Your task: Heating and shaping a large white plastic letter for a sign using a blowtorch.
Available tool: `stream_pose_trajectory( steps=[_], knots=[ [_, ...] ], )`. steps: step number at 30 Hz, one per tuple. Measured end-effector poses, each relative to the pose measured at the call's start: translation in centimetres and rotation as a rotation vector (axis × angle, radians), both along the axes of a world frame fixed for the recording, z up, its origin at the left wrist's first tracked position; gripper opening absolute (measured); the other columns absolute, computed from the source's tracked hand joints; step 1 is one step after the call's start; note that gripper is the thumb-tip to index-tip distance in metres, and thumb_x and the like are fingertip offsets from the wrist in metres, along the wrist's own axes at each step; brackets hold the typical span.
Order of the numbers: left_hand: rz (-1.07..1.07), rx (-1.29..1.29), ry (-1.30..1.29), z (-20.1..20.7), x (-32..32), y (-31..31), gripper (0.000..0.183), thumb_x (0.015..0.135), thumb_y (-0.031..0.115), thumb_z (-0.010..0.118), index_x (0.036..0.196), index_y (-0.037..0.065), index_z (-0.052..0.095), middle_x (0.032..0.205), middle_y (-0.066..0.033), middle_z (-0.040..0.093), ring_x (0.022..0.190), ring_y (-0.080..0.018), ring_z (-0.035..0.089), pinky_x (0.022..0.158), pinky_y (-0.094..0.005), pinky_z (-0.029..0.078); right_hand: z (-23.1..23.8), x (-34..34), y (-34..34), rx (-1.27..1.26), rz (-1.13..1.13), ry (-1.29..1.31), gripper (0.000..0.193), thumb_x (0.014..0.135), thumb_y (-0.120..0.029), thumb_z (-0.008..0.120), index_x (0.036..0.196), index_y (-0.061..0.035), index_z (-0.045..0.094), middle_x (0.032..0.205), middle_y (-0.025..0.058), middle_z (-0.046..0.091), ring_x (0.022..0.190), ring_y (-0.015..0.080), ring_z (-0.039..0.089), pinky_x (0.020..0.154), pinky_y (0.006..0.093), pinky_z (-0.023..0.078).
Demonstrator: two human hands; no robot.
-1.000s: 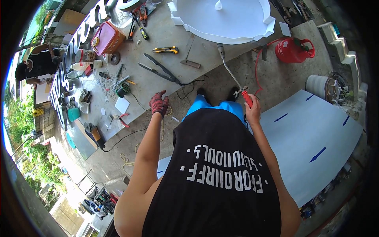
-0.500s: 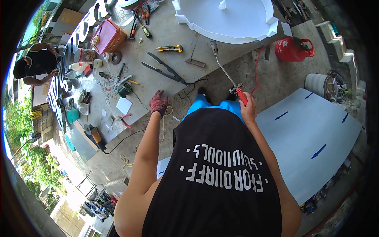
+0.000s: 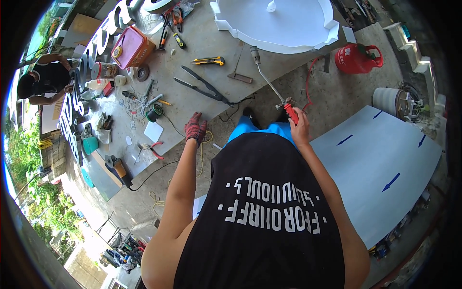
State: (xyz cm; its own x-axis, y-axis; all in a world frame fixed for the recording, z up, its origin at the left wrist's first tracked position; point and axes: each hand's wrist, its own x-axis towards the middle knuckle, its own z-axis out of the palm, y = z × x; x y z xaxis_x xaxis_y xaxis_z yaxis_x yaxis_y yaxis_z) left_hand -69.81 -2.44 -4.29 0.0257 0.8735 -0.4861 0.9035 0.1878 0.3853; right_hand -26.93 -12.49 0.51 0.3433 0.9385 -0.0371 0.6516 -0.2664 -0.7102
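My right hand (image 3: 299, 129) is wrapped round the red handle of a gas torch (image 3: 269, 80). The torch's metal nozzle points away from me, just short of the near rim of a large white round sign with a raised, bent edge (image 3: 276, 24). My left hand (image 3: 196, 128), in a red and dark knitted glove, rests at the near edge of the grey worktable (image 3: 178, 108) with its fingers stretched out and nothing visible in them. Beyond it on the table lie a black flat-iron-like tool (image 3: 204, 87), a yellow utility knife (image 3: 208, 60) and a small scraper-like metal tool (image 3: 239, 77).
A red gas cylinder (image 3: 358, 59) with a red hose (image 3: 308, 84) stands to the right. A pale blue sheet with arrows (image 3: 370, 168) lies at my right. Pliers (image 3: 155, 150), an angle grinder (image 3: 118, 169) and a pink-lidded tub (image 3: 131, 45) are on the table; another person (image 3: 45, 79) works at far left.
My right hand has shifted slightly left with the torch, and its nozzle has moved a little left and away. My left hand has edged only slightly along the table edge.
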Motion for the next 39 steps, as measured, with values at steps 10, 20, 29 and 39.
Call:
stream_pose_trajectory(
  steps=[10, 20, 29, 39],
  knots=[
    [0.028, -0.046, -0.068, -0.8, -1.0, -0.2, 0.06, 0.092, 0.036, 0.064, 0.146, 0.014, 0.052, 0.157, -0.0091, 0.045, 0.144, -0.0287, 0.042, 0.12, -0.0482, 0.024, 0.4, -1.0, 1.3, -0.043, 0.004, 0.037, 0.048, 0.083, 0.001, 0.07, 0.128, -0.0082, 0.056, 0.118, 0.0185, 0.063, 0.11, 0.0406, 0.062, 0.093, 0.0455, 0.049],
    [0.024, -0.06, -0.054, -0.7, -0.8, 0.3, 0.059, 0.093, 0.038, 0.064, 0.145, 0.013, 0.052, 0.156, -0.0096, 0.046, 0.143, -0.0296, 0.043, 0.12, -0.0484, 0.025, -0.4, -0.4, 0.3, 0.03, 0.003, -0.02, 0.051, 0.083, 0.001, 0.071, 0.13, -0.0114, 0.056, 0.104, 0.0162, 0.06, 0.099, 0.0399, 0.061, 0.084, 0.0464, 0.049],
    [-0.001, 0.002, -0.003, -0.4, -0.3, 0.3, 0.055, 0.092, 0.032, 0.066, 0.141, 0.01, 0.056, 0.147, -0.0153, 0.054, 0.137, -0.0346, 0.049, 0.115, -0.0416, 0.038, 0.1, 0.5, -1.0, 0.007, -0.017, 0.009, 0.051, 0.083, 0.001, 0.07, 0.13, -0.009, 0.056, 0.105, 0.0167, 0.06, 0.1, 0.0396, 0.06, 0.087, 0.0467, 0.048],
    [0.013, -0.035, -0.016, -1.5, -0.6, 0.1, 0.056, 0.094, 0.036, 0.063, 0.144, 0.013, 0.053, 0.155, -0.0106, 0.047, 0.142, -0.0305, 0.044, 0.119, -0.0465, 0.029, 0.0, 1.7, -2.1, -0.009, -0.042, 0.042, 0.052, 0.083, 0.001, 0.071, 0.131, -0.0084, 0.056, 0.112, 0.0171, 0.061, 0.106, 0.0395, 0.06, 0.091, 0.0463, 0.048]
  ],
)
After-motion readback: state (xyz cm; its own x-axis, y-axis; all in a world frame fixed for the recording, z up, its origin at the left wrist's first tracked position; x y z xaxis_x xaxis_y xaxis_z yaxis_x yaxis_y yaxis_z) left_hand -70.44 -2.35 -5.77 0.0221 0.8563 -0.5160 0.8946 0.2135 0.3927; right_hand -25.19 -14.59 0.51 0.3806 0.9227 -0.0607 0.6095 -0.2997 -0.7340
